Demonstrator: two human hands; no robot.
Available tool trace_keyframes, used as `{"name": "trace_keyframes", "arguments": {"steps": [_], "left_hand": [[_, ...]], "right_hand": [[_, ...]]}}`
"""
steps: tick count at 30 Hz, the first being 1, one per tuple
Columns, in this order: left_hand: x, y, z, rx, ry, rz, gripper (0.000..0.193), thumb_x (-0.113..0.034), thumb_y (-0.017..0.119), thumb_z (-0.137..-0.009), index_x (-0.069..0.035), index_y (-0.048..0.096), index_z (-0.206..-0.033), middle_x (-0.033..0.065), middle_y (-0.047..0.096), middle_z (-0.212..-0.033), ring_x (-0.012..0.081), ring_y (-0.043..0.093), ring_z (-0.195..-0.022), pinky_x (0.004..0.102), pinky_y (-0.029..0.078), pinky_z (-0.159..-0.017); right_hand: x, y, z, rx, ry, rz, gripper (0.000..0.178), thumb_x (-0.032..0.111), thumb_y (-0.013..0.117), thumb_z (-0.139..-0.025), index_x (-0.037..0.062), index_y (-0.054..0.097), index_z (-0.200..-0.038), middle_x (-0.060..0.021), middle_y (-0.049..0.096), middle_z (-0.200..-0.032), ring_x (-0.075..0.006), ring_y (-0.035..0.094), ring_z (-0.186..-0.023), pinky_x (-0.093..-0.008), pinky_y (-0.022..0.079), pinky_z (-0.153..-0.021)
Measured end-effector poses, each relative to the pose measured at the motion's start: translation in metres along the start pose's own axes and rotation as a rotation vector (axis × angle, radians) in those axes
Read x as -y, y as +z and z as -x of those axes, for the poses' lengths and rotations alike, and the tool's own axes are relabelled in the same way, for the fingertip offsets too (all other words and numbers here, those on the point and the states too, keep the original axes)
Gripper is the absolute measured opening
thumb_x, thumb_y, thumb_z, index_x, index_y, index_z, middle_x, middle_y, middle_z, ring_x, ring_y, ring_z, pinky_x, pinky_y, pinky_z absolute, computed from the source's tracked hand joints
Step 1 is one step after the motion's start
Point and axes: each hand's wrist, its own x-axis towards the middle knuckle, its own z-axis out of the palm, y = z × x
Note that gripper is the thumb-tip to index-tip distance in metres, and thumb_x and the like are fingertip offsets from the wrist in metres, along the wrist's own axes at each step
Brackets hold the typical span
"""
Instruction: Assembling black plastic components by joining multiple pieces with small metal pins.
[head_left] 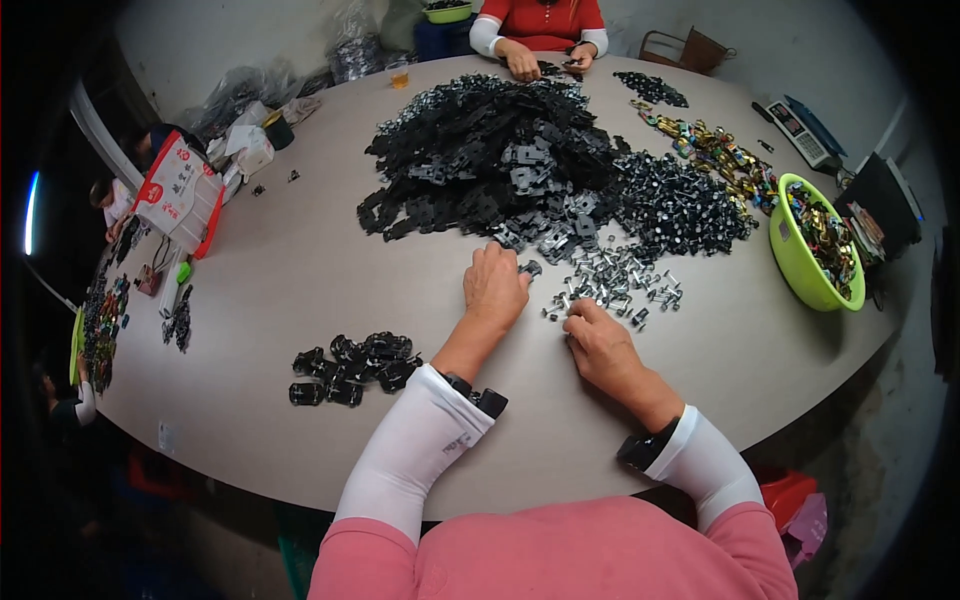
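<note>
Small dark part (532, 269) at the fingertips of your left hand (497, 285), on the near side of the big heap; the fingers are curled and closed on it. Your right hand (605, 348) is at the near edge of the loose silver pins (615, 280), thumb and fingers bunched; cannot tell whether a pin is pinched there. The two hands are apart, both low over the grey table (250, 290).

Just beyond your left hand: a broad heap of flat black plates (480, 150), some with a grey sheen. Against its right flank, a pile of small dark pieces (685, 205) with pale glints. Nearer you, beside your left forearm, a cluster of black car-shaped pieces (355, 368).

Farther right: a strip of coloured shiny pieces (715, 155), then a yellow-green basin (787, 240) holding more of the like. A keypad device (797, 133) sits past it. Across from you, a co-worker in red (545, 22), hands over dark bits. To that person's right, a cup of amber liquid (399, 76).
</note>
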Motion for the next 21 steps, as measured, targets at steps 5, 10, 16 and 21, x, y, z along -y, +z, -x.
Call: {"name": "trace_keyframes", "arguments": {"steps": [5,10,16,21], "left_hand": [[0.013,-0.003,0.009,-0.004,-0.062,0.112,0.023,-0.015,0.072,-0.072,0.0,0.058,-0.082,0.0132,0.062,-0.085,0.0318,0.061,-0.08,0.0415,0.051,-0.071],[0.012,-0.027,0.06,0.307,-0.488,1.113,0.018,-0.001,0.068,-0.075,-0.002,0.052,-0.082,0.0067,0.06,-0.065,0.0175,0.062,-0.05,0.0294,0.049,-0.04],[0.01,-0.046,0.104,0.551,-0.583,1.405,0.018,0.0,0.068,-0.08,0.0,0.056,-0.092,0.0069,0.063,-0.073,0.0146,0.064,-0.054,0.0238,0.052,-0.043],[0.013,-0.045,0.108,0.615,-0.666,1.517,0.017,-0.004,0.07,-0.08,0.001,0.059,-0.091,0.0075,0.063,-0.077,0.0143,0.064,-0.058,0.0225,0.052,-0.047]], "right_hand": [[0.008,-0.02,0.006,0.047,-0.032,-0.055,0.008,-0.004,0.06,-0.075,-0.0003,0.057,-0.082,-0.0121,0.053,-0.099,-0.0317,0.058,-0.088,-0.0391,0.049,-0.072],[-0.008,-0.019,0.013,0.068,-0.011,-0.092,0.007,-0.002,0.062,-0.075,-0.0006,0.058,-0.081,-0.0118,0.053,-0.1,-0.0313,0.058,-0.087,-0.0387,0.049,-0.072],[-0.013,-0.017,0.009,0.113,-0.08,-0.088,0.011,-0.001,0.068,-0.073,-0.0001,0.061,-0.081,-0.0121,0.058,-0.101,-0.032,0.06,-0.088,-0.0371,0.05,-0.075],[-0.002,-0.025,0.009,0.153,-0.038,-0.127,0.017,0.003,0.068,-0.073,0.0003,0.059,-0.087,-0.0122,0.058,-0.098,-0.0312,0.059,-0.086,-0.0372,0.05,-0.073]]}}
